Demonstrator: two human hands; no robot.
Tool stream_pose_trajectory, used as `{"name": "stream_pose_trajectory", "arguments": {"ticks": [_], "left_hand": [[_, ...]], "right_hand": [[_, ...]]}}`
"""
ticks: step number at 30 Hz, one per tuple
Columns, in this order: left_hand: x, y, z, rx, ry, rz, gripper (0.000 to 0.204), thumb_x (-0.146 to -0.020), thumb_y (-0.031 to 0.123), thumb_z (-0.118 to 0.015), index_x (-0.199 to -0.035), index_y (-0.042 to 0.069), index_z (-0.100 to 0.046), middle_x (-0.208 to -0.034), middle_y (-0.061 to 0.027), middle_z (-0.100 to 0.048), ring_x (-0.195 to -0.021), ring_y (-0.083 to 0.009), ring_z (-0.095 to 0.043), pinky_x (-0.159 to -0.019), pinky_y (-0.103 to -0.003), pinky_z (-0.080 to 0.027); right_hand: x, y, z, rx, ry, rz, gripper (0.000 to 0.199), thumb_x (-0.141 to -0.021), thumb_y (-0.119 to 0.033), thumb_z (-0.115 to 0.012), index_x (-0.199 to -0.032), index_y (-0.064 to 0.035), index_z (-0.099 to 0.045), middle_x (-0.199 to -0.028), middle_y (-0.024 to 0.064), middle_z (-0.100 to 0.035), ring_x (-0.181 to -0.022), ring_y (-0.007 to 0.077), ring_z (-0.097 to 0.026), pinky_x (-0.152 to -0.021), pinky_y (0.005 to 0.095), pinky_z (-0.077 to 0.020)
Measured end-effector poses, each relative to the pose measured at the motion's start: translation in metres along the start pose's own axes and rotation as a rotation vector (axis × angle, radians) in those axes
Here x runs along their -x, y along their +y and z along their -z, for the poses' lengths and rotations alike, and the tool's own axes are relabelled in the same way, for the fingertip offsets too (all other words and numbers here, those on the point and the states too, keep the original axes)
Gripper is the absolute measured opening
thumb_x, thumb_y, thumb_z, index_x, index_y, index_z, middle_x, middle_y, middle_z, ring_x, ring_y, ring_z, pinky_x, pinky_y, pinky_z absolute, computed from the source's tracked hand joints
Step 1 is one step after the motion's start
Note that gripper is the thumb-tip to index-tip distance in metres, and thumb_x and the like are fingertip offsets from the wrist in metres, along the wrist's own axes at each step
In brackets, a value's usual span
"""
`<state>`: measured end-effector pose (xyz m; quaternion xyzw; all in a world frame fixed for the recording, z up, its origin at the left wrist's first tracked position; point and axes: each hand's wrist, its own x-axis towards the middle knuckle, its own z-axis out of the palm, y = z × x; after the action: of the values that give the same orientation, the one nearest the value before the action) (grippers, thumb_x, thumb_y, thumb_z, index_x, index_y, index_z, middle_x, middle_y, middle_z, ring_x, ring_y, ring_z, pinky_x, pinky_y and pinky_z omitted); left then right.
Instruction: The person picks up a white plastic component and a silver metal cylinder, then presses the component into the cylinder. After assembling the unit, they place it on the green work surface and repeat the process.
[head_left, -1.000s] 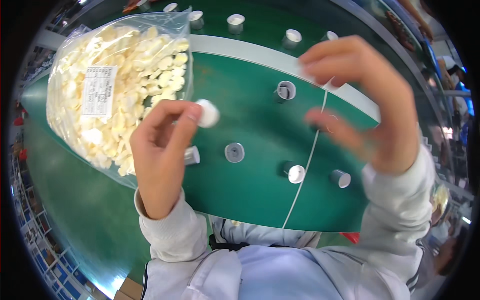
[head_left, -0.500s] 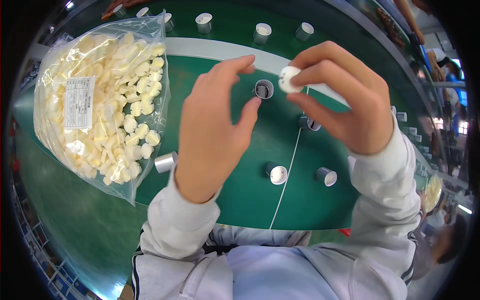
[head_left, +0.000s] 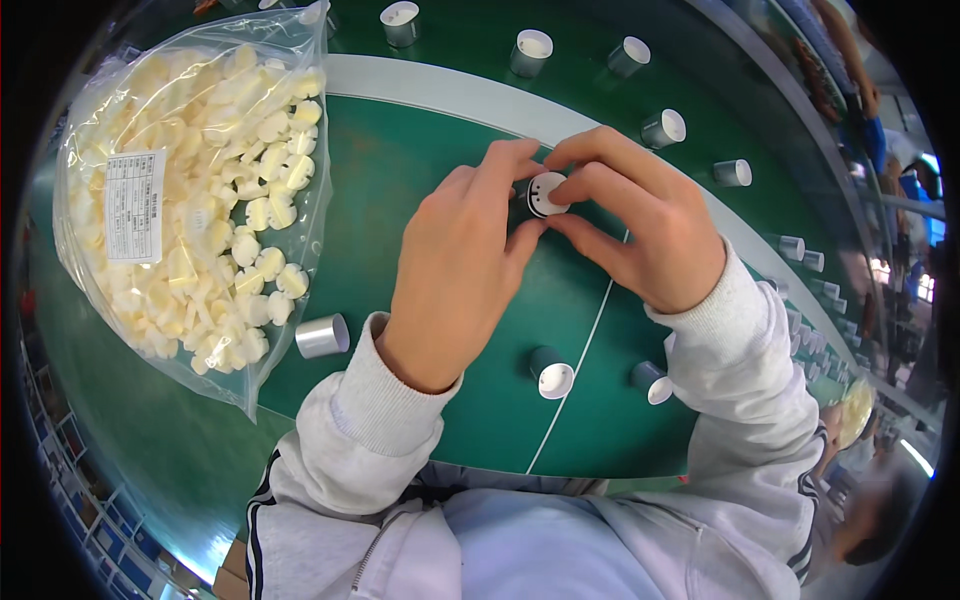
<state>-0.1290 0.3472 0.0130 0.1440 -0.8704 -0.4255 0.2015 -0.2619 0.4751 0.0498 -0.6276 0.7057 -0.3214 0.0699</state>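
Observation:
A round white cap (head_left: 546, 193) with small dark marks sits at the mouth of a small metal cup on the green tabletop. My left hand (head_left: 462, 270) closes round the cup's left side with thumb and fingers, hiding most of it. From the right, my right hand (head_left: 640, 225) grips the cap with thumb and fingertips. Whether the cap is fully seated cannot be made out. Nearer me stand a cup with a white top (head_left: 553, 376) and another cup (head_left: 652, 382), partly behind my right sleeve. An open-ended silver cup (head_left: 322, 336) lies on its side left of my left wrist.
A large clear plastic bag (head_left: 190, 215) of cream-white caps, with a printed label, lies at the left. Beyond a pale curved rail (head_left: 420, 85), several cups with white tops, one of them a silver cup (head_left: 531, 52), stand on a green belt. People are at the far right.
My right hand has brought the white cap left and down onto the cup. My left hand has moved right and closed round that cup. Cups on the far belt have shifted.

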Motion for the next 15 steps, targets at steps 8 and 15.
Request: {"name": "stream_pose_trajectory", "arguments": {"ticks": [8,15], "left_hand": [[0.0009,0.0019,0.0005,0.02,-0.015,0.006,0.051,-0.077,0.001,-0.074,-0.125,0.004,-0.055,-0.114,-0.0078,-0.072,-0.085,-0.0229,-0.069,-0.072,-0.034,-0.054],[0.0024,0.0024,0.0022,-0.01,-0.034,0.007,0.049,-0.078,0.002,-0.073,-0.124,0.004,-0.056,-0.114,-0.0071,-0.072,-0.083,-0.0229,-0.069,-0.072,-0.034,-0.054]], "right_hand": [[0.0011,0.0029,0.0023,-0.091,-0.019,-0.027,0.024,-0.071,0.005,-0.079,-0.089,0.0007,-0.064,-0.103,0.013,-0.063,-0.089,0.0287,-0.066,-0.076,0.0341,-0.0547],[0.0063,0.0041,-0.0007,-0.171,0.035,-0.068,0.018,-0.073,0.004,-0.079,-0.085,0.0013,-0.065,-0.103,0.012,-0.064,-0.089,0.0257,-0.066,-0.077,0.0325,-0.0542]]}}
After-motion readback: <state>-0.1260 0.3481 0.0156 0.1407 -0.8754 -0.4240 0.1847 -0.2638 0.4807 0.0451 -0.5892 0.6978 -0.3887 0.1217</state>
